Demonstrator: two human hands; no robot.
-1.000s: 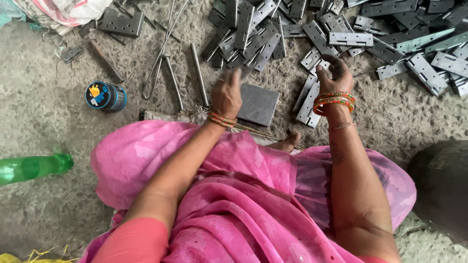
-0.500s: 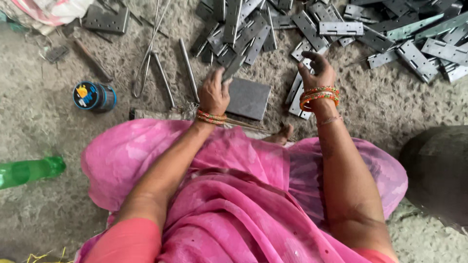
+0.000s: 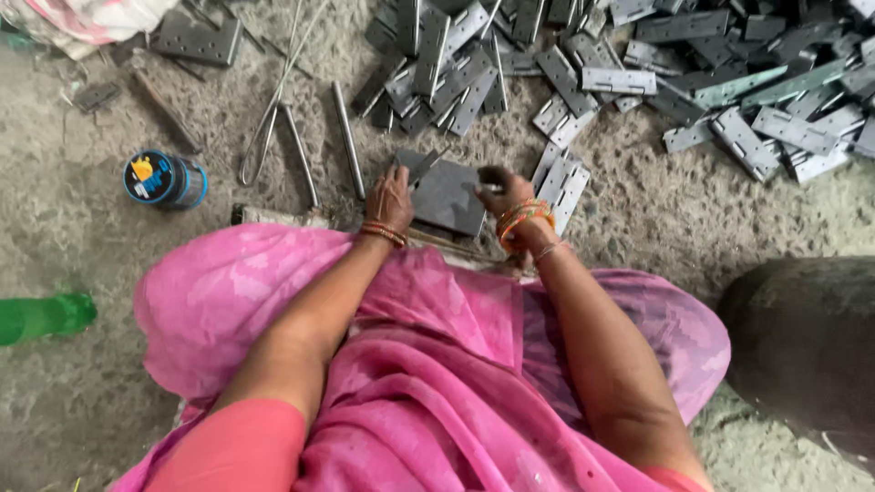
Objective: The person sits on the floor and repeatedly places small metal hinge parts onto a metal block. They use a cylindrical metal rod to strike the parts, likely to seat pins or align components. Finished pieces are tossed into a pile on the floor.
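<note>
I see the left hand (image 3: 390, 196) resting flat on the dark steel plate (image 3: 447, 196); the right hand (image 3: 499, 187) pinches a small pin (image 3: 490, 188) over it. Beyond the plate, the hinge pile (image 3: 638, 73) remains unassembled.

pink draped garment, coral short sleeves, orange-red bangles on both wrists, perhaps a thin bracelet on the right.

Dark plate (image 3: 448, 195) and a small pin (image 3: 490, 189)

The flat, square grey plate is lying on the ground before my knees; the thin, pale pin is sitting level over its right edge.
</note>
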